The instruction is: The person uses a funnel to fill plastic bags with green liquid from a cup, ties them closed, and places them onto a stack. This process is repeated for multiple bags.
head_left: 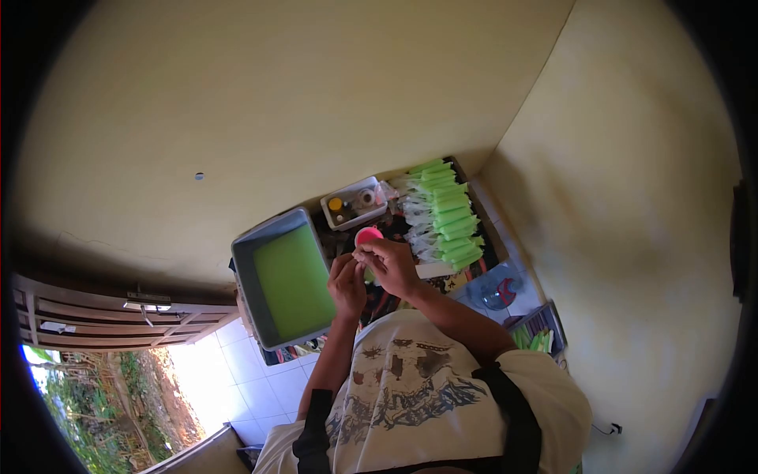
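Observation:
My left hand point(347, 283) and my right hand point(388, 265) meet in front of my chest, fingers pinched together on something too small to make out. Just beyond them is a pink round cup point(368, 236). To their left stands a grey tub point(242, 296) holding green liquid point(292, 280). Right of the hands, several filled green plastic bags point(454, 213) lie in a row, their clear ends toward the middle of the table.
Behind the cup sits a white tray point(353, 221) with a yellow-capped bottle point(335, 205). A large clear water bottle point(499, 293) and a crate point(558, 332) with green bags are at the lower right. Walls stand behind and to the right.

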{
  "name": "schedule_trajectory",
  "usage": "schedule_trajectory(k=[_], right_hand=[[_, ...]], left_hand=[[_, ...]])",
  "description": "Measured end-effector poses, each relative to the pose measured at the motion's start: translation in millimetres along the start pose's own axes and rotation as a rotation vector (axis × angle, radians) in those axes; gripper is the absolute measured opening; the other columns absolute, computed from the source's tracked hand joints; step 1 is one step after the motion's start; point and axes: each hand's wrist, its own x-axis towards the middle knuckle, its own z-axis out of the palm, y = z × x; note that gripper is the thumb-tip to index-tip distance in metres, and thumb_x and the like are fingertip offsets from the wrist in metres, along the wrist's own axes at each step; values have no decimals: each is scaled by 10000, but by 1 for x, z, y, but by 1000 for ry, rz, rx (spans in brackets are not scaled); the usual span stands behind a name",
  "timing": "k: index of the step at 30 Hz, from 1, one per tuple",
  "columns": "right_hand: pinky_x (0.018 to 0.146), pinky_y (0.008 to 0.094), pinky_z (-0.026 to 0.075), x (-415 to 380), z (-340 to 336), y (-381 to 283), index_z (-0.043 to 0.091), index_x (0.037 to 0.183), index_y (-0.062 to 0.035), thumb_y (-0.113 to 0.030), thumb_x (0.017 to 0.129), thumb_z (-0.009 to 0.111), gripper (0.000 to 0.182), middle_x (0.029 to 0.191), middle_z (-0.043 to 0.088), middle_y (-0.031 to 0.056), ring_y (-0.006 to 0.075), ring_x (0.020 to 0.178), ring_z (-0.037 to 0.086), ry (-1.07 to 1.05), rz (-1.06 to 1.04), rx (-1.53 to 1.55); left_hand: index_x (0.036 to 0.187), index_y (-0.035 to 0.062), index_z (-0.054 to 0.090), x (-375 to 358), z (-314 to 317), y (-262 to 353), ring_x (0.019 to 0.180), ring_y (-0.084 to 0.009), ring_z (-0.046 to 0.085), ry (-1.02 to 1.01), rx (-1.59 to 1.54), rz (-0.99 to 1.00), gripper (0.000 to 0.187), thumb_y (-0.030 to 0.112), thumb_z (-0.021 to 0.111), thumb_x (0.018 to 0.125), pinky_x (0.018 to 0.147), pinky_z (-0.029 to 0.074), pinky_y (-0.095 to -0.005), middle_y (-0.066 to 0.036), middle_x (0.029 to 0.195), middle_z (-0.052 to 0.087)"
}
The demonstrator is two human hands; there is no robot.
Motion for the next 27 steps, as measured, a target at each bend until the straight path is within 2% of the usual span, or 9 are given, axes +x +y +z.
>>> schedule_trajectory(k=[5, 10, 14, 15, 17, 19, 20, 24, 27], right_hand=[[719, 332, 589, 4, -15, -5, 744, 1053, -2, -3, 985, 716, 73, 954, 763, 130, 227, 814, 758, 64, -120, -199], [735, 336, 596, 0, -24, -1, 752, 1055, -8, 15, 974, 718, 91, 950, 760, 133, 236, 835, 768, 140, -86, -112], [740, 320, 602, -9, -31, 21, 763, 1052, 12, 5, 990, 719, 76, 978, 783, 125, 224, 850, 777, 87, 55, -32], [738, 316, 603, -13, -35, 29, 766, 1045, 15, 2, 994, 719, 71, 984, 788, 124, 220, 850, 778, 40, 117, -4], [875, 356, 604, -21, -49, 45, 713, 1282, -10, -40, 966, 773, 323, 1132, 786, 144, 287, 969, 775, -64, 136, -67], [962, 384, 593, -28, -63, 51, 648, 1421, -31, -65, 946, 806, 502, 1212, 773, 156, 331, 1060, 766, -46, -4, -131], [1059, 419, 554, -43, -73, 71, 536, 1550, -57, -93, 921, 836, 698, 1318, 741, 172, 367, 1185, 732, -144, 37, -202], [962, 417, 585, -68, -97, 96, 603, 1484, -77, -66, 913, 820, 610, 1213, 773, 179, 372, 1109, 758, -101, 227, -81], [898, 443, 586, -65, -124, 119, 615, 1463, -78, -90, 920, 823, 582, 1130, 783, 192, 381, 1061, 764, -77, 234, -229]], left_hand=[[1003, -17, 732, 0, 10, 5, 836, -373, 719, -76, 51, 21, 55, 29, 723, 976, 726, 568, -439, -177, 995, 715], [901, -10, 669, -12, 21, -7, 765, -404, 674, -122, 43, 111, 84, 18, 703, 972, 669, 533, -467, -178, 875, 663], [888, -2, 663, -18, 37, -1, 744, -400, 660, -193, 8, -41, 110, 40, 703, 981, 665, 521, -447, -172, 825, 633], [905, 1, 681, -21, 43, -8, 727, -365, 659, -214, -27, -50, 108, 57, 704, 995, 661, 519, -428, -162, 821, 639], [938, 6, 718, -28, 54, -24, 692, -296, 655, -261, -97, -69, 120, 91, 704, 1021, 653, 514, -389, -141, 814, 649], [990, 4, 747, -25, 64, -14, 697, -211, 644, -302, -227, -348, 146, 132, 703, 1045, 659, 512, -350, -120, 840, 685], [1016, 3, 761, -22, 69, -9, 699, -168, 639, -319, -290, -490, 166, 153, 703, 1058, 662, 511, -330, -110, 854, 703], [1073, -5, 778, -20, 109, -29, 737, -91, 629, -403, -591, -534, 211, 193, 704, 1069, 685, 520, -295, -87, 877, 754], [1100, 3, 786, -21, 146, -45, 710, -75, 606, -309, -394, -423, 204, 191, 726, 1050, 657, 500, -282, -69, 847, 735]])
